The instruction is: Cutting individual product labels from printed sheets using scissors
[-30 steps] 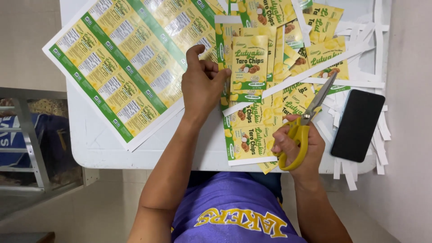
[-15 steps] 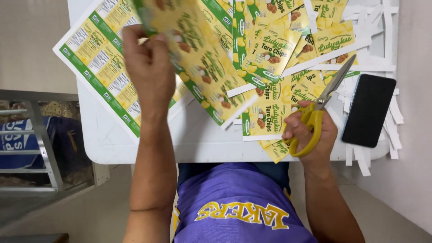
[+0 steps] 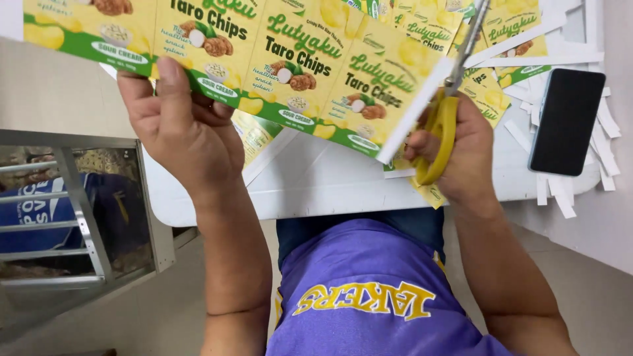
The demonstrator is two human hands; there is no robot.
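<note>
Head view: left hand (image 3: 188,135) is pinching the yellow label sheet (image 3: 290,59) lifted above the table (image 3: 316,184), its length running toward the right hand (image 3: 461,155), gripping yellow-handled scissors (image 3: 452,99) at its right edge

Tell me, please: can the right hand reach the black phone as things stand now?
Probably not freely. The right hand is full: its fingers sit in the yellow scissors, at the label sheet's edge. The phone lies uncovered on the table, close to that hand.
</note>
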